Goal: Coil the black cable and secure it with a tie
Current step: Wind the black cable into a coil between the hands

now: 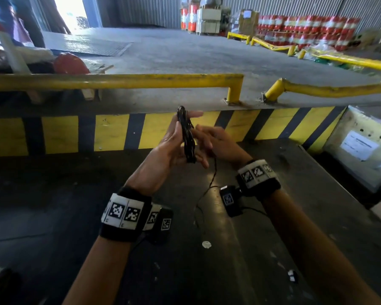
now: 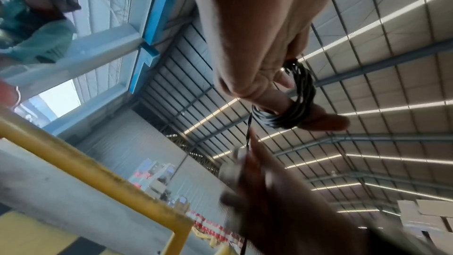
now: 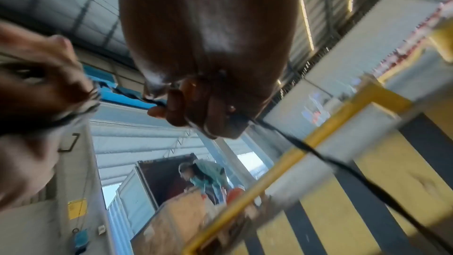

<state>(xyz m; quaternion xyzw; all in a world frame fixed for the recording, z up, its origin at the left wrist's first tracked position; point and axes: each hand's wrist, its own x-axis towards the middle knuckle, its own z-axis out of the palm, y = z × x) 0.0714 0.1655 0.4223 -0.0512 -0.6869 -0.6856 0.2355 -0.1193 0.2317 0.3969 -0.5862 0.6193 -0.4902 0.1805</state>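
The black cable (image 1: 188,137) is wound into a narrow coil around my left hand (image 1: 169,148), which is held palm-up with its fingers stretched out. The left wrist view shows the coil (image 2: 299,100) looped round the thumb. My right hand (image 1: 211,137) is just right of the coil and pinches the loose strand (image 1: 213,175), which hangs down to the dark floor. In the right wrist view the curled fingers (image 3: 196,111) grip the strand (image 3: 343,168), which runs off to the lower right. I cannot make out a tie.
A yellow-and-black striped kerb (image 1: 110,133) and a yellow rail (image 1: 119,81) run across in front of me. A white box (image 1: 361,146) stands at the right. Small white bits (image 1: 206,244) lie on the floor. A person in teal (image 3: 208,174) works in the distance.
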